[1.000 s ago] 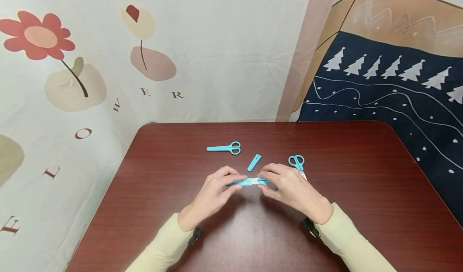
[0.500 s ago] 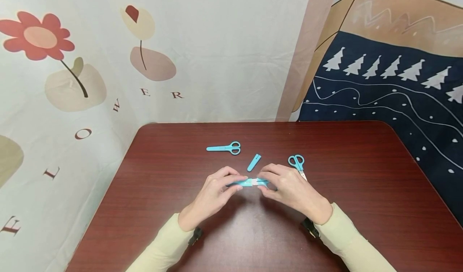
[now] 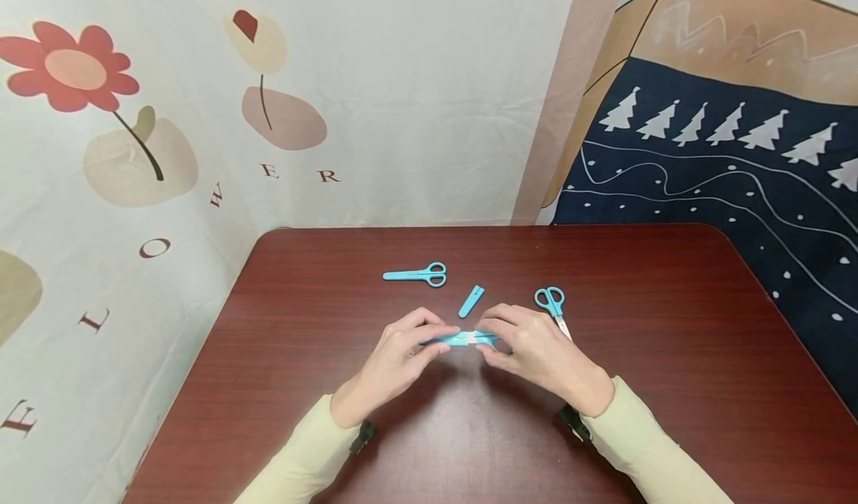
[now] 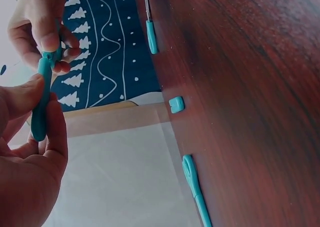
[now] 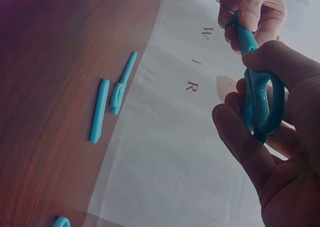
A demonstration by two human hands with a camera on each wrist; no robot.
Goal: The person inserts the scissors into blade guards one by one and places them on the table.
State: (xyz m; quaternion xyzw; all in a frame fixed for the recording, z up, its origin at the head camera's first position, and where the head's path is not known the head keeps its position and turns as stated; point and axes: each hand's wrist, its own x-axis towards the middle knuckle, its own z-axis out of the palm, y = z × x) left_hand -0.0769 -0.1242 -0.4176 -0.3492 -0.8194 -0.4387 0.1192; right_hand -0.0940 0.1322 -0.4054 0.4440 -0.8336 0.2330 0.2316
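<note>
My left hand (image 3: 395, 351) pinches a light blue blade cover (image 4: 39, 112) between thumb and fingers. Opposite it, my right hand (image 3: 546, 351) grips a pair of scissors by the light blue handles (image 5: 270, 104), whose loops show in the right wrist view. The scissors' blades run into the cover's mouth, and a short pale strip of blade (image 3: 471, 337) shows between cover and handles in the head view. Both hands hold the pieces in line above the table (image 3: 462, 429). The far end of the cover is hidden under my left fingers in the head view.
Covered light blue scissors (image 3: 415, 274) lie farther back on the table. A loose blue blade cover (image 3: 471, 301) rests just beyond my hands. Uncovered scissors (image 3: 551, 303) lie beside my right hand, blades partly behind it. Printed cloth (image 3: 415, 117) hangs behind the table.
The strip of bare blade between the cover and the handles is slightly shorter, the right hand having edged left. The left hand and the things on the table stay put.
</note>
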